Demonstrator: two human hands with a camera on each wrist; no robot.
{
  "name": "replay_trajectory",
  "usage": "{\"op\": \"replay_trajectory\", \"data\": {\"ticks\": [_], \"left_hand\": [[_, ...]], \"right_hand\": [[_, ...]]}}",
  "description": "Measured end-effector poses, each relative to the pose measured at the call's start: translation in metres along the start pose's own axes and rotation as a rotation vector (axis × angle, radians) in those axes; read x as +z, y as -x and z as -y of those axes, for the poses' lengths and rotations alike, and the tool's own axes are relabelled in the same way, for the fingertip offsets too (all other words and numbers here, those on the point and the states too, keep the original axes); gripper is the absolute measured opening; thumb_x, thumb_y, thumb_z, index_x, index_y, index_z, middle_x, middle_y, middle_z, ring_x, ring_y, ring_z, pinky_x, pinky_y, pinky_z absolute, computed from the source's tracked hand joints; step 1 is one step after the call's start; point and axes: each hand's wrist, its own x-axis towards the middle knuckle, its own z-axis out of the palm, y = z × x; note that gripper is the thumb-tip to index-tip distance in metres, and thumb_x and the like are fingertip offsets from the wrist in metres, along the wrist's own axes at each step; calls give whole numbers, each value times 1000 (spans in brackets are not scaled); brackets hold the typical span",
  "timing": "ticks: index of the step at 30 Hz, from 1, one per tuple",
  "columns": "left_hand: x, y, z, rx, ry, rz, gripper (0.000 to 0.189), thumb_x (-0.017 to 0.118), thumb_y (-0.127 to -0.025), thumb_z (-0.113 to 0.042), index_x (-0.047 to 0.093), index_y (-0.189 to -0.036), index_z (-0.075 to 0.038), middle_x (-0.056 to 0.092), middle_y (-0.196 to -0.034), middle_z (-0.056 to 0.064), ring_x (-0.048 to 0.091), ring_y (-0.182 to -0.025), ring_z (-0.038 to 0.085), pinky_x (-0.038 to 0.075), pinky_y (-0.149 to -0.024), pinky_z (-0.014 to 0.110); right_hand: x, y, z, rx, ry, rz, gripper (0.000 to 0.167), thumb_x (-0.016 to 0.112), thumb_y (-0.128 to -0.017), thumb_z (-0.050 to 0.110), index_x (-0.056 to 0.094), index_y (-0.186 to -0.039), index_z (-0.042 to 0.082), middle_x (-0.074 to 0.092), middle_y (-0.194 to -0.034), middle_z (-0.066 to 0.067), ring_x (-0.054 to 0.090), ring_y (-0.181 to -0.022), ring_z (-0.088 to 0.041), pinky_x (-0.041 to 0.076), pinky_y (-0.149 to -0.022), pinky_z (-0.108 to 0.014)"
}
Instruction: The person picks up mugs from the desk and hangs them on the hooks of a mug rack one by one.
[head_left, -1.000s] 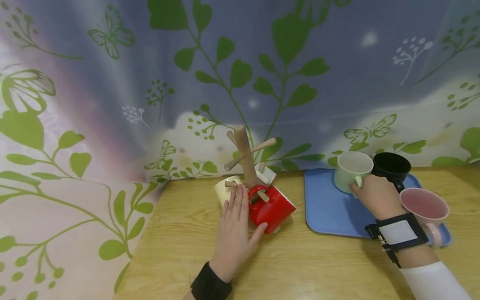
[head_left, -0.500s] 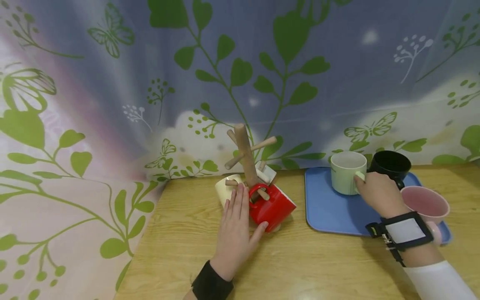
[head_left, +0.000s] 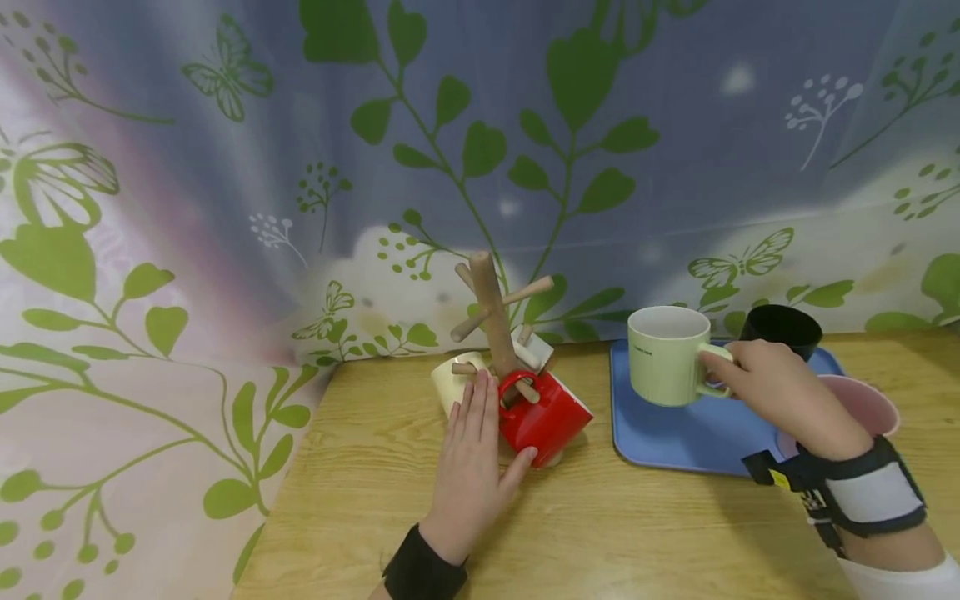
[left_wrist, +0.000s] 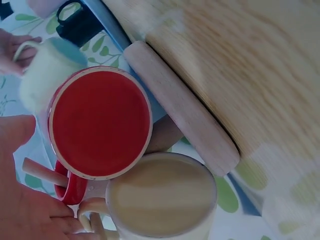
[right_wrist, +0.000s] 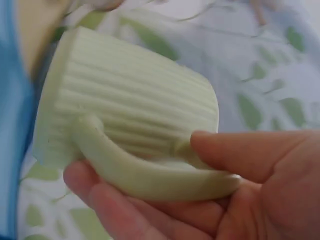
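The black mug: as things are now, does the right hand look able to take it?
Probably not directly: the right hand is near the black mug, but its fingers hold the light green mug by the handle, so it would likely have to put that down first.

Light green mug (head_left: 667, 358): ceramic in appearance, its wall finely ribbed with a satin finish, its handle (right_wrist: 150, 181) smooth. Red mug (head_left: 543, 421): glossy glaze, with a paler, matt ring around the base (left_wrist: 102, 122) in the left wrist view. Cream mug (head_left: 447, 385): smooth, with a soft sheen. Black mug (head_left: 783, 327): smooth and dark-glazed. Pink mug (head_left: 864, 403): smooth, ceramic-looking. Peg stand (head_left: 491, 317): bare wood, smooth and matt. Blue tray (head_left: 667, 442): apparently plastic, smooth, low sheen. Bench (head_left: 622, 533): wood-grain surface, smooth, faintly reflective. Backdrop (head_left: 465, 208): printed cloth, softly creased, matt. Wristband (head_left: 425, 567): black fabric, matt. Sleeve (head_left: 903, 579): white cloth, matt.
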Motion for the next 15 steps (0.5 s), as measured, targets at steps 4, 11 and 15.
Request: {"op": "replay_trajectory", "data": {"ticks": [4, 11, 15], "left_hand": [[-8, 0, 2, -21, 126, 57, 95, 58, -91, -55, 9, -158, -8, 11, -166, 7, 19, -154, 27, 28, -122, 49], [-48, -5, -6, -121, 645, 168, 89, 71, -86, -45, 21, -157, -22, 25, -163, -2, 26, -151, 28, 33, -115, 61], [-64, -11, -21, -121, 867, 247, 92, 76, -82, -43, 20, -154, -35, 29, -160, -10, 33, -147, 21, 38, -113, 56]], "right_hand": [[-7, 12, 16, -84, -57, 19, 46, 39, -105, 41, 71, -106, 8, 75, -101, -11, 65, -76, -8, 54, -63, -30], [-4, 25, 42, -224, -233, 177, 34, 45, -104, 30, 69, -111, 8, 76, -105, -5, 65, -83, 6, 55, -65, -22], [3, 23, 64, -302, -213, 260, 32, 48, -103, 33, 70, -110, 12, 76, -101, 1, 65, -79, 4, 53, -64, -21]]}}
